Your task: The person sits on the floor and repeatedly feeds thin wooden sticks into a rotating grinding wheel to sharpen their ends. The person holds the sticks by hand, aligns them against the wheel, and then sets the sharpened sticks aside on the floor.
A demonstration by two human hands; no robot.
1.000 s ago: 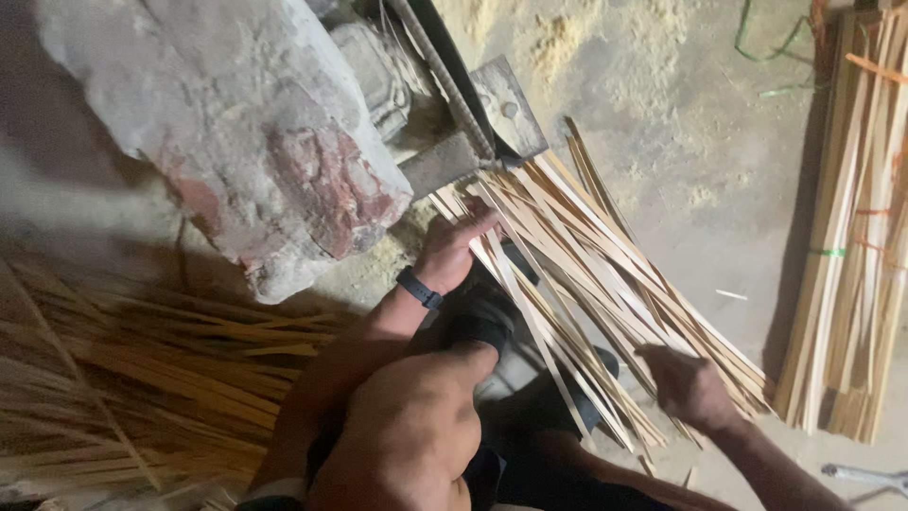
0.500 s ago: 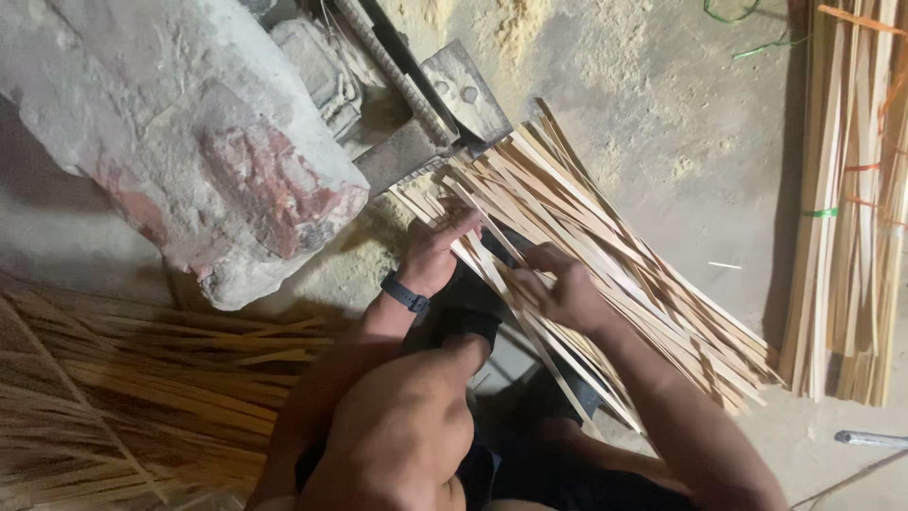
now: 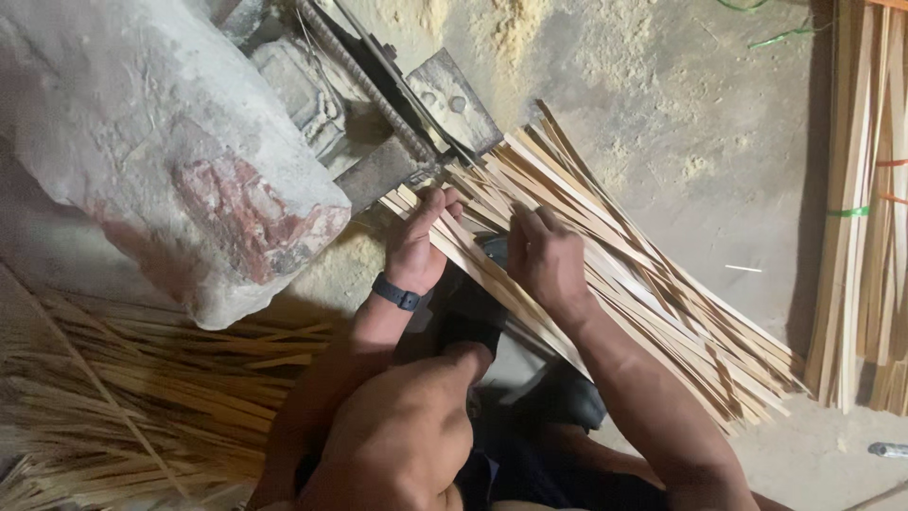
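A fan of long pale bamboo strips lies on the floor, its near ends under a grey metal plate of a small machine. My left hand, with a dark band on its wrist, rests on the strips close to the plate, fingers bent over one strip. My right hand presses on the strips just to the right of it, fingers curled on them. My bare knee fills the lower middle.
A large grey and red stone block sits at the upper left. Thin split bamboo slivers are heaped at the lower left. Bundled strips tied with green and red bands lie at the right edge. Sawdust covers the floor.
My right hand has come up from the far end of the strips to a spot beside my left hand near the metal plate. The view has shifted slightly downward.
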